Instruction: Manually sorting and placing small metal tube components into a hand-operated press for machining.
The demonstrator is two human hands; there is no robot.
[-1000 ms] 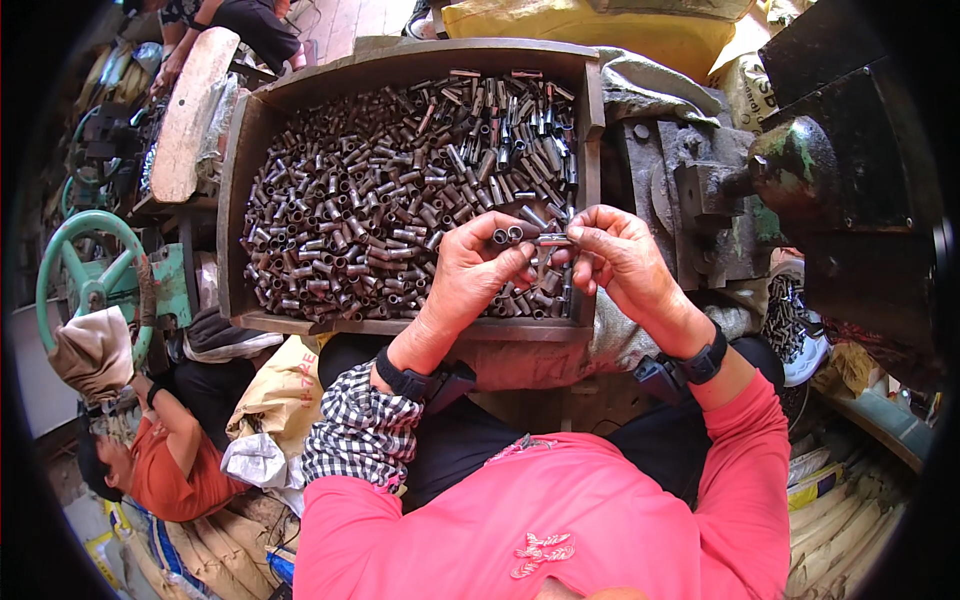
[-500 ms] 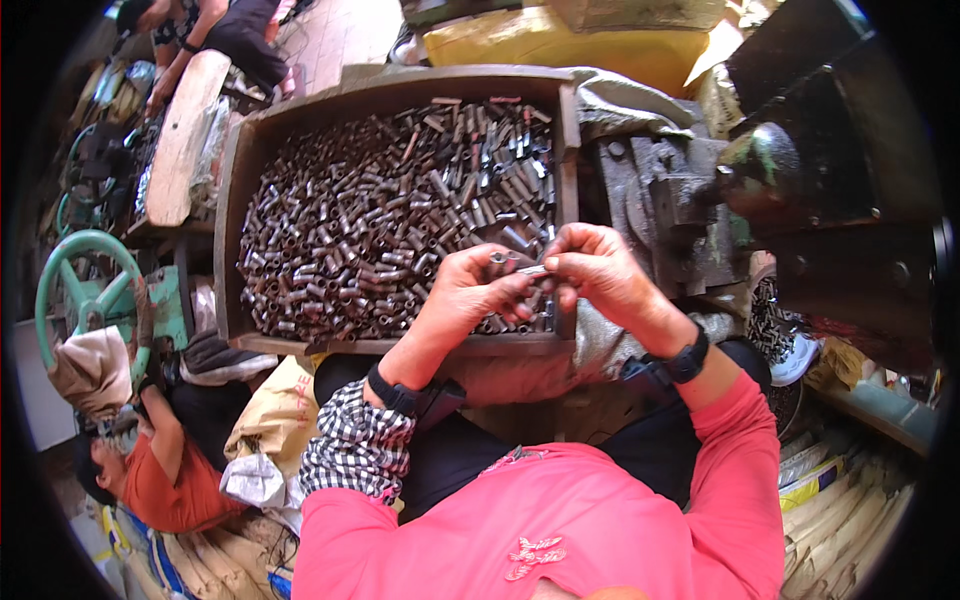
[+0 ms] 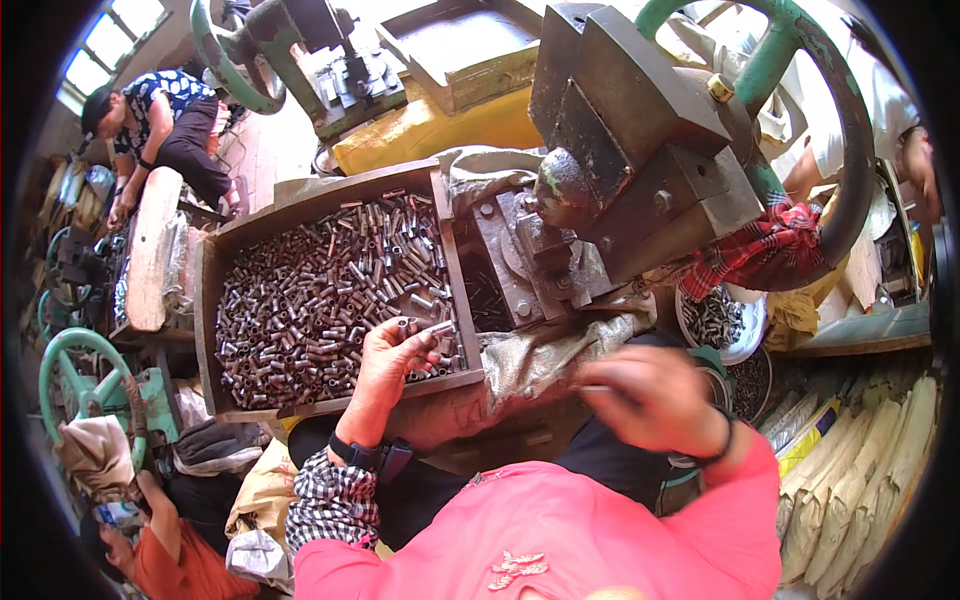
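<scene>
Over the near right corner of a wooden tray, my left hand is closed, pinching a short metal tube between thumb and fingers. Another tube end shows at its fingers. Many similar dark and shiny metal tubes lie heaped in the tray beneath. My right hand is right of the tray, above my lap and beside a crumpled woven sack. Motion smears its fingers, so whether they hold anything cannot be told.
A heavy press with a metal die block and a green handwheel stands right of the tray. A white basin of metal pieces sits below it. Two people work at the left, one far, one near.
My hands were together over the tray; they are now apart, the right swung away rightward and toward me. The view has turned right, bringing the press and handwheel into sight.
</scene>
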